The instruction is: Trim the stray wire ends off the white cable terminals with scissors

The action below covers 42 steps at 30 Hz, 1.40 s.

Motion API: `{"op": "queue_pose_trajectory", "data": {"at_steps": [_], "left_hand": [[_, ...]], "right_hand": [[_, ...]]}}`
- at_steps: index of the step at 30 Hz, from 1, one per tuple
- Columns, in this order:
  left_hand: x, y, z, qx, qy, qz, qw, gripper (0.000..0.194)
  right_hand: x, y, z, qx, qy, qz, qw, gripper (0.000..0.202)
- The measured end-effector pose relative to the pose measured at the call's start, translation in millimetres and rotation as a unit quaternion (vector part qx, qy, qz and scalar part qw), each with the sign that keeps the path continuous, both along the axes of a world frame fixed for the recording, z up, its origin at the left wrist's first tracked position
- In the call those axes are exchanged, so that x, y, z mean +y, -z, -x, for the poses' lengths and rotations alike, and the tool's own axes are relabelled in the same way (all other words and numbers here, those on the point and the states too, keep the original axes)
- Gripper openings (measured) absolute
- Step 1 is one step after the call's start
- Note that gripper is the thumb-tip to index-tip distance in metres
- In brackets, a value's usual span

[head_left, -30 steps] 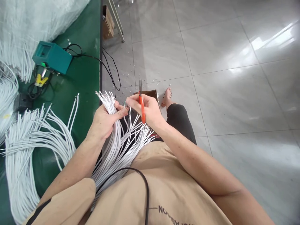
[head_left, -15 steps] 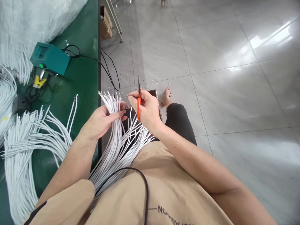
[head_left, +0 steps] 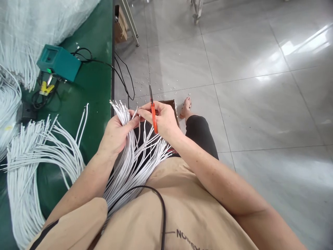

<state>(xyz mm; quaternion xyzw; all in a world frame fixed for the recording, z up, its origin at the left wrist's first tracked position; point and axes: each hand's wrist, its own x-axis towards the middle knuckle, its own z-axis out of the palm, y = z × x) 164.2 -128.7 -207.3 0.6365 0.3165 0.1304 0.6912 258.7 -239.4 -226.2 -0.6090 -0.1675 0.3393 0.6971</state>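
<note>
A bundle of white wires (head_left: 131, 146) runs up from my lap, and my left hand (head_left: 114, 133) is wrapped round it just below the stripped-looking tips. My right hand (head_left: 165, 119) has scissors with orange-red handles (head_left: 154, 119) tucked in it, their dark blades pointing away from me. Its thumb and forefinger pinch the end of a wire (head_left: 139, 119) beside the bundle, close to my left fingertips. More loose white wires (head_left: 158, 146) fan out across my lap under the right wrist.
On the green table (head_left: 100, 83) at left stand a teal box-shaped device (head_left: 61, 64) with a yellow clip (head_left: 46, 89), and piles of white wires (head_left: 23, 173). A black cable (head_left: 122, 76) hangs off the table edge. A brown box (head_left: 171, 103) is beyond my hands; small white bits litter the floor.
My right hand has moved left to my left hand and now pinches a wire end there. The scissors have tilted to the left with it. My view has shifted slightly.
</note>
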Motion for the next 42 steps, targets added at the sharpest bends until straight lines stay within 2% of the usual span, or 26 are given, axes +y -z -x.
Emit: {"op": "queue_pose_trajectory", "data": {"at_steps": [4, 8, 11, 13, 15, 18, 23, 29, 36, 42], "left_hand": [[-3.3, 1.5, -1.6, -0.025, -0.025, -0.008, 0.999, 0.018], [-1.2, -0.3, -2.2, -0.030, -0.029, -0.021, 0.999, 0.026], [1.1, -1.6, -2.0, -0.016, -0.039, -0.027, 0.999, 0.031], [1.9, -2.8, -1.8, -0.006, -0.044, -0.021, 0.999, 0.031], [2.2, -4.2, -1.7, -0.001, -0.042, -0.005, 0.999, 0.031], [2.7, -6.0, -1.5, 0.007, -0.034, 0.016, 0.999, 0.032], [2.1, -6.5, -1.2, 0.007, -0.049, 0.013, 0.999, 0.032], [-0.4, -4.2, -1.0, -0.008, -0.055, -0.033, 0.998, 0.032], [2.3, -2.2, 0.9, 0.004, -0.042, -0.053, 0.998, 0.030], [5.7, 4.6, 4.5, 0.013, -0.026, -0.142, 0.989, 0.024]], "right_hand": [[-0.4, -1.9, 3.7, 0.004, 0.017, -0.008, 1.000, 0.025], [-4.2, -5.2, 1.9, -0.016, -0.018, -0.008, 1.000, 0.027], [-10.5, -3.4, 0.7, -0.097, -0.005, 0.060, 0.993, 0.031], [-14.9, -0.4, 1.2, -0.203, 0.007, 0.141, 0.969, 0.032], [-17.7, 3.0, 2.8, -0.316, -0.001, 0.221, 0.923, 0.033], [-18.0, 6.6, 5.4, -0.404, -0.033, 0.286, 0.868, 0.032], [-13.8, 4.1, 6.6, -0.430, -0.065, 0.306, 0.847, 0.031], [-14.9, -3.4, 6.7, -0.457, -0.095, 0.328, 0.821, 0.029], [-16.2, -7.4, 7.2, -0.439, -0.120, 0.347, 0.820, 0.027], [-17.4, -13.6, 11.2, -0.485, -0.105, 0.386, 0.778, 0.030]]}}
